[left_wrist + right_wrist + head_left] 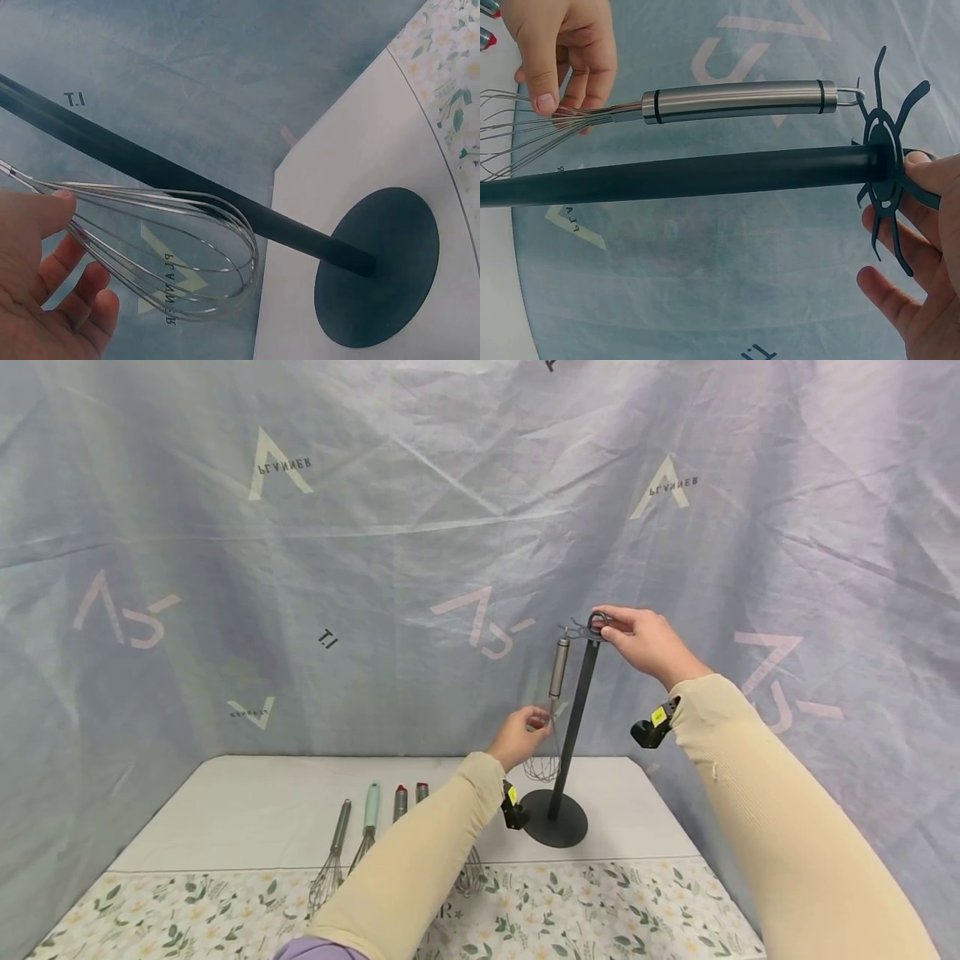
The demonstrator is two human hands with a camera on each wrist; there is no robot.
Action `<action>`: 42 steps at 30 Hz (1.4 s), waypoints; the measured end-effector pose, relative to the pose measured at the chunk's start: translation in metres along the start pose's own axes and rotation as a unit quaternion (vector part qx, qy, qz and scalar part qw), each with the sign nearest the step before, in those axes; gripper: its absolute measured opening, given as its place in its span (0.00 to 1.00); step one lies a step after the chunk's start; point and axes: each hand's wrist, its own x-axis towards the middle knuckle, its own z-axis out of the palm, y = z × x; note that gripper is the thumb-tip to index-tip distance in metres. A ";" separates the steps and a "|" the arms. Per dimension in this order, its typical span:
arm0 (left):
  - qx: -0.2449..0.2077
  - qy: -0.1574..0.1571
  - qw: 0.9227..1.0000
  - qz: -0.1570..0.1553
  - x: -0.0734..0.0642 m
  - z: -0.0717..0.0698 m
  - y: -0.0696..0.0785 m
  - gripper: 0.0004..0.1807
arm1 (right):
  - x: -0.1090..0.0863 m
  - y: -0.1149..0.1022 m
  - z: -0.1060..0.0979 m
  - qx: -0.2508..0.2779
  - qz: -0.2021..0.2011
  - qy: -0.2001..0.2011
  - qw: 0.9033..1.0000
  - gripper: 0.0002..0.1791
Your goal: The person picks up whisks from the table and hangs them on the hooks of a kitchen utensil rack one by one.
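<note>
"What were the fingers doing?"

"Those of the left hand (521,737) pinched a steel balloon whisk (705,103) by its wires, below the handle. Those of the right hand (643,639) gripped the ring (597,619) on top of a black stand (576,727)."

"And where was the whisk?"

"Handle up beside the pole, its end loop at one arm of the hooked crown (886,127). I couldn't tell whether it was fully seated."

"Farther out?"

"The round base (570,831) rested on the table (285,810). Leftward lay a metal-handled whisk (340,831), a mint-handled whisk (372,807) and two red-tipped handles (401,802), partly hidden by the left sleeve (427,852). Flowered cloth (600,914) covered the near part; a printed grey-blue curtain (360,477) hung behind."
</note>
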 end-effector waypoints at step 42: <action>-0.008 0.125 0.989 -0.073 -0.120 -0.183 -0.099 0.22 | 0.004 0.008 -0.022 -0.009 -0.012 -0.047 0.999 0.29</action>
